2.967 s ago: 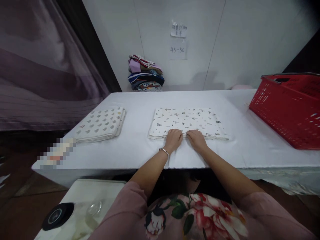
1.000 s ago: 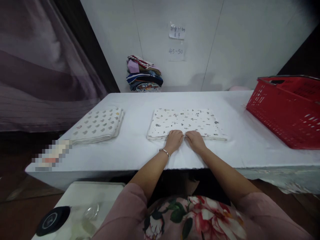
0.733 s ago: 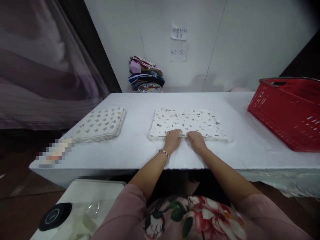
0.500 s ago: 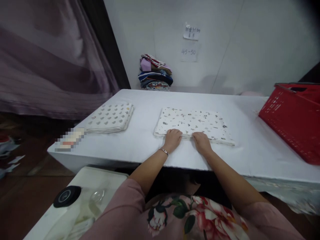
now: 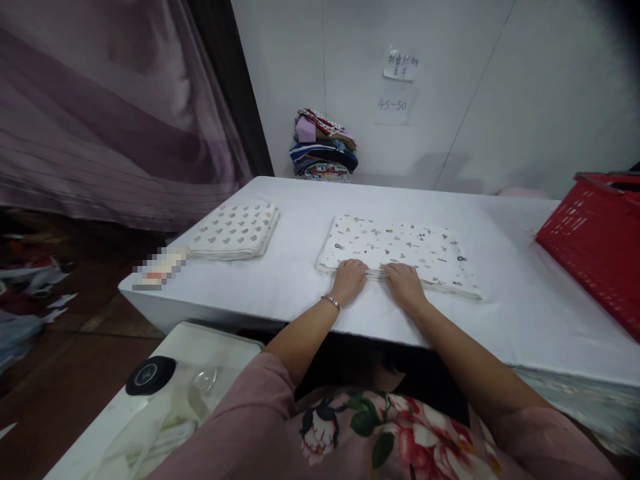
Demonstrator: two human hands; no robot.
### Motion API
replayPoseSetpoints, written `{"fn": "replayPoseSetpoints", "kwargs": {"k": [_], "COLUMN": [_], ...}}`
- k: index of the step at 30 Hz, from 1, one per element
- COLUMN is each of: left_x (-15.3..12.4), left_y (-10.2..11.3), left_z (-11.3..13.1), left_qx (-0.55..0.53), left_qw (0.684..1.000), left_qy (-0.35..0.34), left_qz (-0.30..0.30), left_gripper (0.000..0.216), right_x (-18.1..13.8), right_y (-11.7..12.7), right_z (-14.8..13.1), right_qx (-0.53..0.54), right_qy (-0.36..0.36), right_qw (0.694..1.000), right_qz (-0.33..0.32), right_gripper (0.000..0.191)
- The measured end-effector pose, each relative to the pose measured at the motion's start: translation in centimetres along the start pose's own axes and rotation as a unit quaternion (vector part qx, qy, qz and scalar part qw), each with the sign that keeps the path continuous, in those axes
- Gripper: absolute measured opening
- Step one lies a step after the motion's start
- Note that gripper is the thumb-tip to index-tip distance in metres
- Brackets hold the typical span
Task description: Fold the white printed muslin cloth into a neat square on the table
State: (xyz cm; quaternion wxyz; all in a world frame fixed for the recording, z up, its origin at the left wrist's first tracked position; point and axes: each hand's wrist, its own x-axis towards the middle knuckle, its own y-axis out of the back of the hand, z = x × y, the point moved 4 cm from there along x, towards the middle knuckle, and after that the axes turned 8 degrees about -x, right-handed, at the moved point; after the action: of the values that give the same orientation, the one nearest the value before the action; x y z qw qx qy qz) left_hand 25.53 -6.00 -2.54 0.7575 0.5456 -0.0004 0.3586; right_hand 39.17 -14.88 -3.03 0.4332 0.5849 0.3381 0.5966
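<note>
A folded white cloth (image 5: 395, 248) with small printed motifs lies flat on the white-covered table (image 5: 295, 280) in front of me. At its near edge, left of the middle, my left hand (image 5: 350, 279) has its fingers curled over the layers; a bracelet circles that wrist. A short way to the right, my right hand (image 5: 403, 283) grips the same edge in the same manner. My thumbs are mostly hidden. Off to the left sits another folded cloth (image 5: 235, 230), cream with rows of grey prints, apart from both hands.
A red plastic basket (image 5: 595, 247) stands at the table's right end. Behind the table rises a pile of folded fabrics (image 5: 325, 150) against the wall. A blurred-out card (image 5: 163, 268) lies at the left corner. Below left, a white surface bears a round black object (image 5: 150, 375).
The view has turned slightly left, so the table and everything on it appear shifted to the right. Both hands stay at the cloth's near edge.
</note>
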Motion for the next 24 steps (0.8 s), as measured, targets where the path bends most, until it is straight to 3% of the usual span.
{"fn": "replayPoseSetpoints", "kwargs": {"k": [8,13,15,19,24], "left_x": [-0.4,-2.1,-3.1,-5.1,-5.4], "left_y": [0.5,2.6,4.1,6.0,5.7], "left_z": [0.1,-1.8,-3.5,-7.3,-9.3], "left_qx": [-0.014,-0.01,-0.013,-0.051,-0.08], "left_qw": [0.999,0.99,0.974,0.914,0.891], "left_qy": [0.03,0.095,0.152,0.28,0.329], "left_qz": [0.038,0.105,0.166,0.29,0.303], "left_gripper": [0.013,0.021,0.023,0.008,0.018], "right_x": [0.6,0.4,0.4,0.3,0.3], "right_y": [-1.2,-1.5,-1.6,-1.9,-1.9], "right_z": [-0.6,-0.2,-0.1,0.0,-0.1], "right_qx": [0.048,0.067,0.072,0.082,0.088], "right_qy": [0.003,0.01,0.009,0.004,-0.001], "right_qw": [0.999,0.997,0.997,0.996,0.995], "right_qz": [0.02,0.031,0.035,0.041,0.04], "right_gripper": [0.028,0.027,0.028,0.028,0.03]}}
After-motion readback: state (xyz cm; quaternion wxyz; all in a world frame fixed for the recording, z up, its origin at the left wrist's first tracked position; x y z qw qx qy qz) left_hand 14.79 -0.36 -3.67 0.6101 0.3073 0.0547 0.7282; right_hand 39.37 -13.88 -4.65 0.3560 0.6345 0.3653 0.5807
